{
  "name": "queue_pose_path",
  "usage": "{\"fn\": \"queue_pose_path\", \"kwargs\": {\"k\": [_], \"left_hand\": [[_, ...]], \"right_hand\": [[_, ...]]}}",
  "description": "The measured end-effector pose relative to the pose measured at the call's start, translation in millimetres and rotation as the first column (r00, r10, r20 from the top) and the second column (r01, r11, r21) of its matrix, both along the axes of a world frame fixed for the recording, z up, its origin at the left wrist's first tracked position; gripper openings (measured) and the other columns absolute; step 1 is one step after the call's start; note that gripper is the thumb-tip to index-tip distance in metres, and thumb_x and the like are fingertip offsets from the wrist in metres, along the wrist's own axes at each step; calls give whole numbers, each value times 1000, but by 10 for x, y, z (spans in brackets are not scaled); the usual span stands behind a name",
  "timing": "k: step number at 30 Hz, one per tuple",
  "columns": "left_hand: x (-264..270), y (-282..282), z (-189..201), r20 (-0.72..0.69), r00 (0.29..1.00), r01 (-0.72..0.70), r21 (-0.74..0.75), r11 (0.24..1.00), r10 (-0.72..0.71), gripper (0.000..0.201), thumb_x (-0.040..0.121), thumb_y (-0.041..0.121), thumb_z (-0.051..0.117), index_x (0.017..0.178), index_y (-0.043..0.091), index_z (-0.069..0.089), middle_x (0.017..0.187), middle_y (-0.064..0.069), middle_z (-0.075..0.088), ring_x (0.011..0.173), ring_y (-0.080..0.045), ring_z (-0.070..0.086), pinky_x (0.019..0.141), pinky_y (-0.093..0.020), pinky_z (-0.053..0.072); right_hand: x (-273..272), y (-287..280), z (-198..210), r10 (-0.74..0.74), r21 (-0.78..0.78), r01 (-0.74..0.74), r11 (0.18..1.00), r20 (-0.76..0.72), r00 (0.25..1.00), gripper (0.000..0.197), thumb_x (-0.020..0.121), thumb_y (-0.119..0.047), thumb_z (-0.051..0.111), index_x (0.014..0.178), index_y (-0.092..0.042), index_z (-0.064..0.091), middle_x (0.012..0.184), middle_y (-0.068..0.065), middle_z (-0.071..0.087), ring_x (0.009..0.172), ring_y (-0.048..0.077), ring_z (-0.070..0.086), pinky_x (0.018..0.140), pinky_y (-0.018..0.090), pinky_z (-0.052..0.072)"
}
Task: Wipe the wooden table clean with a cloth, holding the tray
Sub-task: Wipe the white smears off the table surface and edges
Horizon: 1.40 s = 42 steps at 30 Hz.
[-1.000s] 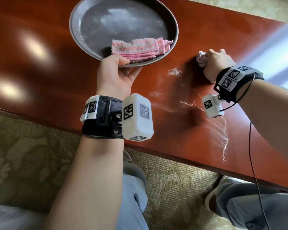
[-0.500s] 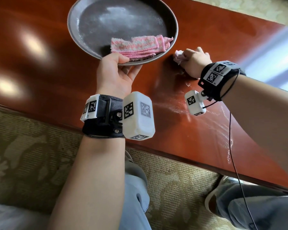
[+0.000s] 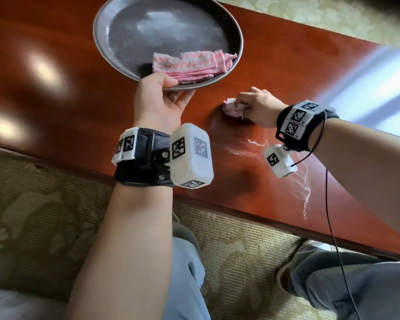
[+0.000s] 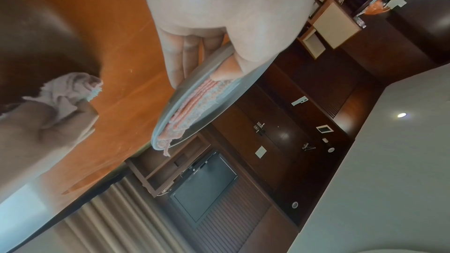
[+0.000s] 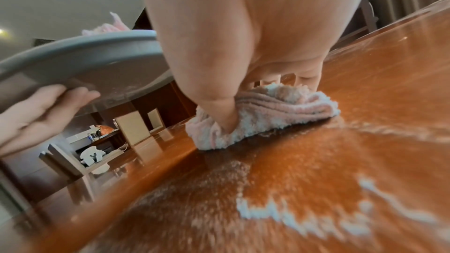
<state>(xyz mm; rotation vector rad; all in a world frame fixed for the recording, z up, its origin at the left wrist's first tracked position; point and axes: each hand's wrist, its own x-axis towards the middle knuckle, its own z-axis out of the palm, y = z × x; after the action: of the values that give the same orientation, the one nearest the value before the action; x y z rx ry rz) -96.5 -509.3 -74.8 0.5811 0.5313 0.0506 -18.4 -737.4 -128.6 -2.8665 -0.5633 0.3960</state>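
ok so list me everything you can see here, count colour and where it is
tray: 1, grey metal, round, held above the table's far side
folded cloth: 1, pink and white, in the tray by its near rim
wiping cloth: 1, pink and white, bunched, pressed on the table right of the tray
white powder: streaks, on the table near its front edge
table: 1, glossy red-brown wood
carpet: beige, patterned, below the table
wrist cameras: 2, white, on black straps
left hand: grips the tray's near rim
right hand: grips the wiping cloth
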Motion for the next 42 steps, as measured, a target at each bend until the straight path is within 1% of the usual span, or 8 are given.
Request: {"fn": "queue_pose_path", "kwargs": {"k": [6, 10, 16, 20, 24, 31, 35, 42], "left_hand": [[-68, -127, 94, -6, 1000, 23, 11, 1000, -22, 32, 84, -11, 40, 110, -4, 58, 109, -23, 65, 115, -39, 64, 81, -49, 60], [-120, -164, 130, 2, 999, 34, -4, 999, -34, 28, 84, -11, 41, 106, -3, 58, 108, -23, 65, 109, -39, 67, 82, -49, 60], [-155, -4, 103, 10, 1000, -14, -38, 999, 15, 30, 85, -11, 41, 109, -5, 58, 112, -25, 68, 104, -38, 70, 84, -50, 59], [-126, 231, 44, 12, 997, -76, -66, 995, 77, 32, 85, -11, 41, 111, -5, 58, 109, -24, 68, 102, -37, 70, 83, -49, 59], [-83, 457, -26, 0, 994, -110, -57, 992, 110, 30, 85, -11, 40, 108, -6, 59, 100, -23, 69, 91, -36, 71, 82, -49, 60], [-71, 669, -189, -38, 993, -116, -25, 993, 115, 34, 85, -11, 38, 112, -6, 58, 107, -25, 67, 104, -40, 68, 77, -48, 60], [-68, 740, -214, -34, 992, -123, -20, 992, 122, 33, 85, -11, 38, 110, -6, 58, 106, -24, 67, 104, -40, 68, 78, -47, 60], [-80, 745, -215, -25, 988, -153, -4, 988, 153, 35, 83, -12, 39, 111, -4, 58, 109, -25, 67, 109, -41, 66, 87, -53, 57]], "right_hand": [[-429, -228, 49, 127, 62, -126, 990, -13, 992, 34, 84, -1, 55, 114, -13, 66, 108, 12, 53, 99, 29, 48, 85, 28, 29], [-685, -408, 46, 187, 58, -186, 981, -13, 982, 35, 79, 4, 55, 109, -9, 67, 104, 12, 57, 103, 27, 51, 89, 33, 33], [-666, -494, 94, 138, 75, -129, 989, -129, 982, 33, 79, 6, 56, 106, -9, 67, 98, 4, 52, 92, 26, 52, 75, 24, 33], [-382, -302, 234, -114, 297, 73, 952, 123, 986, 31, 79, 8, 49, 97, -9, 68, 93, 4, 57, 84, 26, 57, 66, 24, 38], [-17, 66, 273, -309, 406, 242, 881, 108, 945, 35, 79, 2, 46, 104, -11, 66, 86, 5, 63, 74, 24, 62, 65, 31, 50], [441, 396, 77, -328, 282, 275, 919, 159, 931, 22, 86, -11, 52, 102, -12, 67, 92, 3, 60, 82, 19, 51, 68, 23, 35], [618, 455, -14, -335, 184, 299, 937, 222, 916, 26, 85, -11, 54, 107, -13, 67, 109, 13, 59, 95, 33, 59, 79, 35, 50], [656, 587, -104, -345, 102, 331, 938, 197, 918, 37, 87, -11, 49, 117, -26, 64, 118, 14, 50, 108, 39, 55, 92, 45, 51]]}}
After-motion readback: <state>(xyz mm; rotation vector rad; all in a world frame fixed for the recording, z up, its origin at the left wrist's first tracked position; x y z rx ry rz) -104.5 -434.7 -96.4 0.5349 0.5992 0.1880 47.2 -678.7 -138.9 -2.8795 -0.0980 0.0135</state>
